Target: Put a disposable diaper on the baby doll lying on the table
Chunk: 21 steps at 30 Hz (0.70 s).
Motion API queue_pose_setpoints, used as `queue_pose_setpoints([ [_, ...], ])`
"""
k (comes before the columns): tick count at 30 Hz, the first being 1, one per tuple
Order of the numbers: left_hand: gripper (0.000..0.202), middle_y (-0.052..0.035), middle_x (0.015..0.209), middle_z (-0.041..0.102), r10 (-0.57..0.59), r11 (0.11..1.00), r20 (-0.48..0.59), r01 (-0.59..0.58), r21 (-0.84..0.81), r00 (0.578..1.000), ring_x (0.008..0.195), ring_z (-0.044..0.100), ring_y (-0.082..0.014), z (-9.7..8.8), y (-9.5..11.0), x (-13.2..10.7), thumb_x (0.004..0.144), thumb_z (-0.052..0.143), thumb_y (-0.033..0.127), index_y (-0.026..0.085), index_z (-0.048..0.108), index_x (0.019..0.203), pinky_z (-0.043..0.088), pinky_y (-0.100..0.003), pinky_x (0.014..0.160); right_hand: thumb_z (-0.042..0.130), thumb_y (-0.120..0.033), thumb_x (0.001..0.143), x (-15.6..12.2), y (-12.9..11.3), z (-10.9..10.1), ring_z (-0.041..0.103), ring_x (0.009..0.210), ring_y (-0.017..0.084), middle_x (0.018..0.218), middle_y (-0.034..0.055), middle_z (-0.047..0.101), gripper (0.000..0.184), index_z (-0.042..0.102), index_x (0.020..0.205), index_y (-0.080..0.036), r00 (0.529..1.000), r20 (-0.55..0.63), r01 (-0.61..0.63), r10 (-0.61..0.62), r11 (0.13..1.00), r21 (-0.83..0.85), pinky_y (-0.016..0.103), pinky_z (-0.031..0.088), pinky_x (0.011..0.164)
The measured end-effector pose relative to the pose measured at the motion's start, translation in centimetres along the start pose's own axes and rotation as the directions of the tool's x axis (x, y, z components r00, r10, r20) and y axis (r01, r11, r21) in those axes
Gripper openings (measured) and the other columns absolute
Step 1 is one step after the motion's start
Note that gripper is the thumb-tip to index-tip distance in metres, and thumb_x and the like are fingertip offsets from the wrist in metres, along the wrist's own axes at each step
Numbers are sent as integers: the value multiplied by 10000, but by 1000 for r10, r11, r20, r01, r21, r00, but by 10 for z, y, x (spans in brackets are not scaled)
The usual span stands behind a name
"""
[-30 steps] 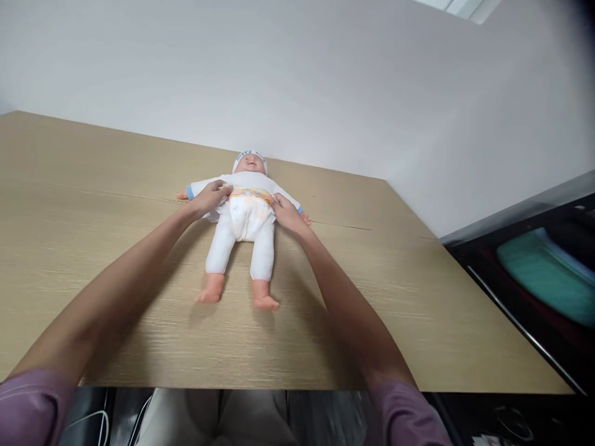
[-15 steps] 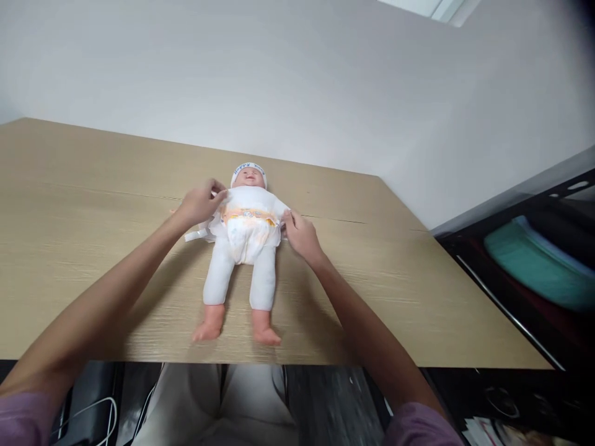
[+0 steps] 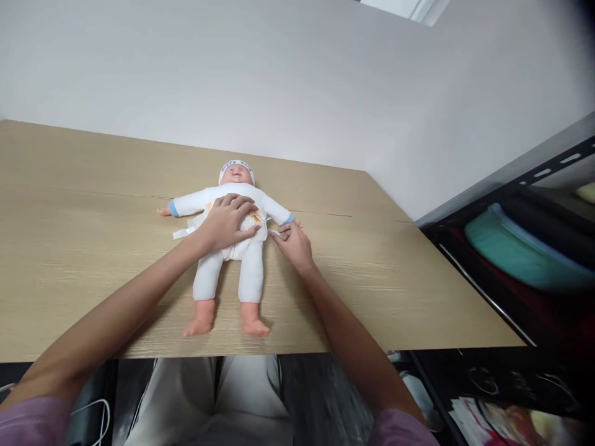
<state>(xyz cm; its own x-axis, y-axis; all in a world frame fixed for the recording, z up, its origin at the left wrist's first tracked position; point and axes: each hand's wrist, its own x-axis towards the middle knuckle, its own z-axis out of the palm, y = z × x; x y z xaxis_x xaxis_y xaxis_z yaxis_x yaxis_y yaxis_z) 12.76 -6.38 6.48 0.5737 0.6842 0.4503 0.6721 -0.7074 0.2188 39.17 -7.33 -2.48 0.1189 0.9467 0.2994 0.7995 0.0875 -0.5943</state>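
Observation:
A baby doll (image 3: 251, 272) in a white suit and printed cap lies on its back, feet toward me. Round its hips sits a white diaper (image 3: 235, 251), partly covered by my left hand (image 3: 230, 222). That hand lies flat over the diaper's front with its fingers stretched. Beside the doll's arm on the right, my right hand (image 3: 290, 238) pinches a white diaper tab (image 3: 274, 232), which is pulled out sideways. Another white tab (image 3: 183, 232) sticks out on the left side, resting near the table, untouched.
The wooden table (image 3: 372, 279) runs back to a pale wall (image 3: 279, 80). At the right stands a dark shelf (image 3: 474, 272) holding a folded green cloth (image 3: 520, 248). Papers (image 3: 474, 421) lie lower down at the right. My legs (image 3: 209, 396) are under the near edge.
My left hand has moved from the doll's side onto the diaper's front. My right hand has drawn a tab outward. The doll's arms now show spread out, and the view has shifted slightly.

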Motion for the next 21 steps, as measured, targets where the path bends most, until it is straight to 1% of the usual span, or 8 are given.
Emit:
queue_pose_setpoints([
  [4,439,-123,1560,666,28,999,15,-29,34,999,1413,528,-441,-2,2,0,1058,647,508,304,755,1430,435,-663,1181,833,-528,875,3,-1,-7,704,866,275,809,-11,695,344,675,1033,-266,996,38,-77,75,996,40,398,516,830],
  [8,316,-79,1606,645,30,997,70,-35,68,997,1446,512,-431,-6,10,5,1042,641,406,321,842,1271,414,-661,1216,860,-507,852,6,-6,-14,719,912,259,832,-11,731,317,701,987,-269,983,92,-164,160,985,44,373,494,839],
  [10,310,-84,1576,668,5,997,84,-12,83,996,1448,511,-437,-6,13,7,1048,643,446,305,858,1220,407,-669,1220,862,-499,844,7,-8,-15,718,892,244,842,-10,747,303,693,933,-265,973,121,-204,197,977,54,363,487,834],
  [12,367,-96,1569,672,-20,996,79,14,85,997,1455,505,-451,-5,16,9,1032,682,557,303,860,1227,399,-688,1219,861,-485,832,6,-11,-15,709,849,233,820,-12,746,296,674,885,-262,968,136,-223,211,972,75,353,482,815],
  [14,470,-105,1589,656,-38,996,72,32,81,997,1472,491,-467,-3,17,9,981,734,669,305,855,1252,375,-707,1235,836,-462,835,4,-14,-13,691,803,224,778,-17,730,270,655,846,-262,973,137,-203,188,974,103,345,469,790],
  [16,536,-107,1604,643,-52,996,72,46,80,996,1486,477,-480,-1,17,9,934,772,719,307,848,1268,354,-719,1248,779,-468,865,3,-15,-10,655,745,215,728,-18,698,269,620,787,-266,982,120,-159,144,979,127,342,444,756],
  [19,549,-105,1605,641,-67,995,73,61,80,995,1483,477,-483,0,17,9,899,807,706,304,838,1271,356,-721,1245,675,-512,893,3,-16,-10,592,696,206,681,-15,638,326,554,712,-270,993,94,-90,71,974,209,345,418,737],
  [21,552,-107,1602,643,-73,995,65,68,77,995,1478,479,-485,1,17,9,880,827,684,299,830,1276,365,-722,1234,642,-535,864,5,-15,-13,566,712,203,691,-18,605,324,548,706,-269,994,98,-68,37,942,329,341,418,746],
])
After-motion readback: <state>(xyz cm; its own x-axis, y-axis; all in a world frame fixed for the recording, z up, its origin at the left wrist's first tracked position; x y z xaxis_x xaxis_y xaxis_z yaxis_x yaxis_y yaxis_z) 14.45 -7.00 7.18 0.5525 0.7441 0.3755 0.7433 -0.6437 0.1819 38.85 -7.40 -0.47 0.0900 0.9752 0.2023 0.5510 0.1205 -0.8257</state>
